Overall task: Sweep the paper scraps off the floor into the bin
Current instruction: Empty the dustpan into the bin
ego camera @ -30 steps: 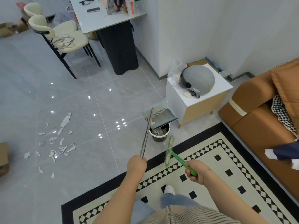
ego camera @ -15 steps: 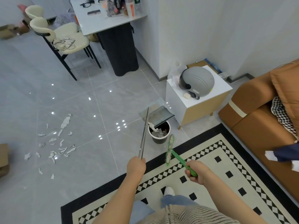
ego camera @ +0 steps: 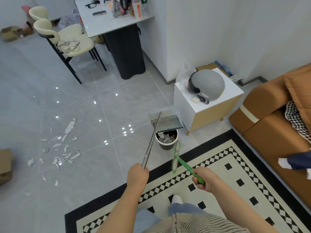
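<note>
My left hand (ego camera: 138,175) grips the metal handle of a long dustpan (ego camera: 165,121), whose dark pan hangs tilted just above a small round bin (ego camera: 166,143) holding paper scraps. My right hand (ego camera: 202,177) is closed on the green handle of a hand brush (ego camera: 175,157), its bristles pointing down beside the bin's right side. Several white paper scraps (ego camera: 58,148) lie scattered on the grey tile floor far to the left of the bin.
A white side cabinet (ego camera: 212,105) with a grey helmet (ego camera: 207,84) stands right behind the bin. A brown sofa (ego camera: 276,125) is at the right, a patterned rug (ego camera: 210,174) underfoot, a chair (ego camera: 74,42) and table (ego camera: 111,19) at the back, a cardboard box (ego camera: 5,165) at the left edge.
The dustpan has shifted slightly over the bin, and its tilt has changed a little. Both hands keep their grips and the brush stays beside the bin.
</note>
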The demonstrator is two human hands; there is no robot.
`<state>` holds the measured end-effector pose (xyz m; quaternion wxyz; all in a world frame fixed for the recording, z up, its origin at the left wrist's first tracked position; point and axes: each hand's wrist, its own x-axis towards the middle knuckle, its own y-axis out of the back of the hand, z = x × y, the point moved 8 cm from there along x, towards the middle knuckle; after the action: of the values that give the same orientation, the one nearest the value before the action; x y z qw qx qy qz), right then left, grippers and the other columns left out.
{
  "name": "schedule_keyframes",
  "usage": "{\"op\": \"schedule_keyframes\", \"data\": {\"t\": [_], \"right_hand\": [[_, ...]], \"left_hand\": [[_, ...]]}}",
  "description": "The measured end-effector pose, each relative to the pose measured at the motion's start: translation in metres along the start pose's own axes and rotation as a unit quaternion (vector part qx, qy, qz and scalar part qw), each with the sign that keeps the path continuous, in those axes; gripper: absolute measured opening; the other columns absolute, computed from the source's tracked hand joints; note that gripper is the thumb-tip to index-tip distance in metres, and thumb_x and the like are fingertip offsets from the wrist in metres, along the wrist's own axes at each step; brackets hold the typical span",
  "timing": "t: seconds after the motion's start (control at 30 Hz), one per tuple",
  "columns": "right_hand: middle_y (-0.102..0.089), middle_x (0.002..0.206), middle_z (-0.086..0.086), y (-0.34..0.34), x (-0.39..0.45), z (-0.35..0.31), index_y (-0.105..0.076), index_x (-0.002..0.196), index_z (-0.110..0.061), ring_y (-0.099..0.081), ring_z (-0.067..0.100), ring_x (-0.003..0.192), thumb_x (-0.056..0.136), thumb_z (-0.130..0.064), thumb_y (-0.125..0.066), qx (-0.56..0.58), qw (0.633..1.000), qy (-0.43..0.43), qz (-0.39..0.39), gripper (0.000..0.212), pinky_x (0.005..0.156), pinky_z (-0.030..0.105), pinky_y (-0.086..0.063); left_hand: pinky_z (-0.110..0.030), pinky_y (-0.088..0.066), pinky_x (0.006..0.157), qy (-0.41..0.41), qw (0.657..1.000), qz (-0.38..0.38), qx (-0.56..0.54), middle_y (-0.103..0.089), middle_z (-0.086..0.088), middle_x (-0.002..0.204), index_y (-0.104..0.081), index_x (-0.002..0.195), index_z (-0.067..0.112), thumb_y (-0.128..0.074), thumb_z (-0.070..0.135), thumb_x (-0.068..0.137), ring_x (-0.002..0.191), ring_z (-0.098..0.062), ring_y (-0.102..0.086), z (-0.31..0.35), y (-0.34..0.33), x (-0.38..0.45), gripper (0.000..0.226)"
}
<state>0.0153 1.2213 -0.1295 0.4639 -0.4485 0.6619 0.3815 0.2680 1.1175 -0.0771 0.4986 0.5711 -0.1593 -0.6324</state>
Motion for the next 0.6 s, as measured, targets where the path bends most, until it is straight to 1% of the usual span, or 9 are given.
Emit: {"op": "schedule_keyframes", "data": {"t": [0.07,0.1,0.2,0.3,0.37,0.5,0.6], "right_hand": [[-0.048,0.059,0.006,-0.001,0.000,0.000,-0.052,0.106,-0.004,-0.040,0.007,0.026,0.097,-0.011,-0.036,0.001,1.000,-0.002,-0.002,0.019,0.028,0.012,-0.026],[-0.048,0.060,0.006,-0.002,-0.001,0.000,-0.052,0.104,-0.004,-0.040,0.007,0.025,0.097,-0.010,-0.037,0.003,1.000,-0.003,-0.005,0.018,0.028,0.011,-0.026],[-0.047,0.060,0.006,-0.002,-0.002,0.000,-0.052,0.098,-0.004,-0.040,0.007,0.023,0.097,-0.010,-0.038,0.010,1.000,-0.004,-0.011,0.016,0.027,0.011,-0.026],[-0.046,0.057,0.005,-0.001,-0.004,-0.001,-0.052,0.098,-0.004,-0.039,0.007,0.024,0.098,-0.010,-0.036,0.004,1.000,0.002,-0.015,0.017,0.028,0.011,-0.024],[-0.046,0.056,0.005,0.000,-0.003,-0.001,-0.052,0.099,-0.004,-0.038,0.007,0.024,0.098,-0.011,-0.035,0.002,1.000,0.004,-0.012,0.018,0.029,0.011,-0.024],[-0.046,0.057,0.005,-0.002,-0.004,-0.002,-0.051,0.091,-0.005,-0.039,0.007,0.023,0.098,-0.011,-0.037,-0.004,1.000,-0.002,-0.005,0.017,0.027,0.011,-0.025],[-0.045,0.058,0.005,-0.003,-0.006,-0.003,-0.051,0.089,-0.006,-0.038,0.007,0.022,0.098,-0.011,-0.037,-0.001,1.000,-0.003,-0.002,0.018,0.027,0.011,-0.024]], "left_hand": [[-0.023,-0.041,0.066,0.003,1.000,-0.015,0.019,-0.064,-0.011,0.100,-0.062,0.105,0.001,-0.047,0.026,0.097,0.077,-0.015,-0.051,-0.001,0.000,0.001,0.030],[-0.023,-0.041,0.065,0.003,1.000,-0.021,0.019,-0.064,-0.011,0.099,-0.062,0.104,0.002,-0.048,0.026,0.097,0.077,-0.015,-0.051,-0.002,0.000,0.002,0.029],[-0.023,-0.041,0.060,0.008,1.000,-0.030,-0.005,-0.055,-0.004,0.080,-0.058,0.092,0.006,-0.048,0.028,0.097,0.075,-0.016,-0.052,-0.001,-0.007,0.000,0.025],[-0.021,-0.038,0.050,0.018,0.999,-0.030,-0.035,-0.051,-0.003,0.075,-0.055,0.088,0.006,-0.047,0.028,0.097,0.069,-0.016,-0.052,-0.005,-0.014,-0.001,0.025],[-0.020,-0.034,0.045,0.016,0.998,-0.026,-0.048,-0.048,0.000,0.068,-0.053,0.085,0.006,-0.047,0.027,0.097,0.064,-0.014,-0.050,-0.005,-0.014,-0.002,0.025],[-0.019,-0.035,0.045,0.011,0.998,-0.010,-0.069,-0.048,0.000,0.069,-0.051,0.082,0.008,-0.046,0.028,0.097,0.066,-0.016,-0.051,-0.005,-0.007,0.001,0.026],[-0.021,-0.038,0.047,0.016,0.995,-0.021,-0.096,-0.047,-0.001,0.066,-0.050,0.075,0.010,-0.048,0.027,0.096,0.060,-0.015,-0.049,-0.005,-0.006,0.004,0.028]]}}
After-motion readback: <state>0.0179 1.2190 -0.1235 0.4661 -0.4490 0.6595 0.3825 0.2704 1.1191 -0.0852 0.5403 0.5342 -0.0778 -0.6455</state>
